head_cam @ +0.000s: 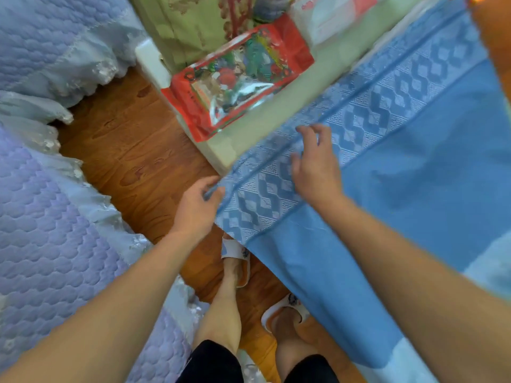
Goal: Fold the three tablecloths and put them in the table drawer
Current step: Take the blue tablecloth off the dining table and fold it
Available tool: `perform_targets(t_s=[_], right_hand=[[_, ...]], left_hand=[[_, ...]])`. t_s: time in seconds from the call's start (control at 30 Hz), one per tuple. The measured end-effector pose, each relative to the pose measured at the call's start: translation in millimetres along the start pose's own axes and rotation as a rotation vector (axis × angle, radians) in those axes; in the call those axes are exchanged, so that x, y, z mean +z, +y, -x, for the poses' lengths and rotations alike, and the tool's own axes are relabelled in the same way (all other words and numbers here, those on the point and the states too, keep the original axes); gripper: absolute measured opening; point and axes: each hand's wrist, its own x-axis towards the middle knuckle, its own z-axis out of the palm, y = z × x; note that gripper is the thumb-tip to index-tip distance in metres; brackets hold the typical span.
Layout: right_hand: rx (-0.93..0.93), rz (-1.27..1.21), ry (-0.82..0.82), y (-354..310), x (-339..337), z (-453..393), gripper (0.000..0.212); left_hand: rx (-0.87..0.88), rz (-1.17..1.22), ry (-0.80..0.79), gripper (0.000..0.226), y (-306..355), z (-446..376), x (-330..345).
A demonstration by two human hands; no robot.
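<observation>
Left hand (197, 208) pinching the blue tablecloth (401, 167) corner overhanging the bench (249, 134) edge, right hand (315, 161) loosely curled above its patterned border (grasping nothing visible), bare wooden floor (124, 150) alongside.

Home bedroom: quilted bedspread (41, 217), wood floor (132, 150).

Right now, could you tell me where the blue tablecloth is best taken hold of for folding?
Take the blue tablecloth along its patterned border, at the edge by the table corner, coming from the bed side. That hem lies free there and hangs off the table. The left hand already pinches it, and the right hand is poised with curled fingers over the border further along.
</observation>
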Motion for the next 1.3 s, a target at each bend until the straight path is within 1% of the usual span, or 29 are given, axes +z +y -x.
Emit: perform_targets(t_s=[0.07,0.1,0.17,0.2,0.27,0.33,0.37,0.4,0.43,0.47,0.5,0.53,0.57,0.6,0.63,0.7,0.73,0.77,0.8,0.83,0.87,0.93,1.0,1.03,1.1,1.13,1.17,1.23,1.3], right_hand=[[0.175,-0.166,0.121,16,1,71,0.038],[0.282,-0.212,0.151,27,0,113,0.033],[0.583,-0.235,0.144,54,0,202,0.021],[0.779,-0.236,0.116,70,0,248,0.017],[1.195,-0.247,0.033,107,2,333,0.013],[1.55,-0.295,-0.116,135,-5,402,0.007],[1.661,-0.354,-0.17,147,-9,428,0.012],[1.743,-0.442,-0.165,155,-13,444,0.019],[1.791,-0.566,-0.085,164,-16,454,0.024],[1.814,-0.711,0.039,174,-19,459,0.03],[1.796,-0.859,0.157,187,-19,460,0.037],[1.764,-0.992,0.24,199,-18,459,0.043],[1.742,-1.115,0.284,214,-13,459,0.05],[1.738,-1.224,0.291,223,-7,459,0.053],[1.726,-1.318,0.282,225,-5,462,0.051],[1.694,-1.419,0.234,218,-8,476,0.033],[1.656,-1.43,0.21,211,-13,483,0.028],[1.616,-1.427,0.201,209,-15,493,0.029],[1.585,-1.419,0.192,206,-20,502,0.036],[1.569,-1.445,0.226,204,-27,509,0.04],[1.562,-1.511,0.317,202,-38,512,0.038],[1.525,-1.748,0.6,201,-64,512,0.03],[1.377,-2.042,0.854,205,-92,508,0.033],[1.264,-2.18,0.924,207,-103,505,0.036],[1.091,-2.335,0.953,204,-114,502,0.039],[1.04,-2.336,0.942,199,-114,498,0.043],[1.018,-2.284,0.909,193,-112,493,0.053],[1.107,-2.007,0.839,182,-104,478,0.071],[1.215,-1.668,0.834,178,-98,463,0.074]], left_hand=[[-0.007,-0.043,-0.057,0.037,2,3,6],[-0.004,-0.14,-0.085,0.032,1,4,11],[0.012,-0.335,-0.117,0.019,-2,8,22],[0.011,-0.384,-0.104,0.021,-5,8,27],[-0.001,-0.445,-0.028,0.028,-9,10,38],[-0.001,-0.487,0.069,0.032,-8,12,46],[-0.029,-0.483,0.106,0.033,-6,17,50],[-0.065,-0.457,0.137,0.033,-5,20,53],[-0.083,-0.43,0.164,0.032,-4,23,54],[-0.087,-0.413,0.182,0.032,-3,27,56],[-0.074,-0.413,0.203,0.031,-1,31,58],[-0.051,-0.413,0.228,0.031,1,34,61],[-0.038,-0.406,0.263,0.032,2,37,64],[-0.043,-0.398,0.292,0.033,6,40,66],[-0.046,-0.392,0.316,0.035,10,45,68],[-0.043,-0.375,0.341,0.04,23,58,71],[-0.037,-0.368,0.344,0.042,31,63,69],[-0.03,-0.37,0.351,0.042,38,66,66],[-0.018,-0.37,0.365,0.043,39,60,59],[-0.008,-0.353,0.393,0.045,40,50,51],[-0.001,-0.332,0.408,0.048,46,46,45],[0.019,-0.314,0.393,0.051,66,42,39],[0.024,-0.297,0.347,0.052,112,89,54],[0.018,-0.305,0.318,0.05,131,113,62],[0.024,-0.365,0.29,0.042,147,134,73],[0.027,-0.39,0.294,0.04,149,135,76],[0.029,-0.406,0.29,0.039,150,136,78],[0.032,-0.447,0.245,0.039,154,133,82],[0.023,-0.442,0.219,0.04,157,130,86]])
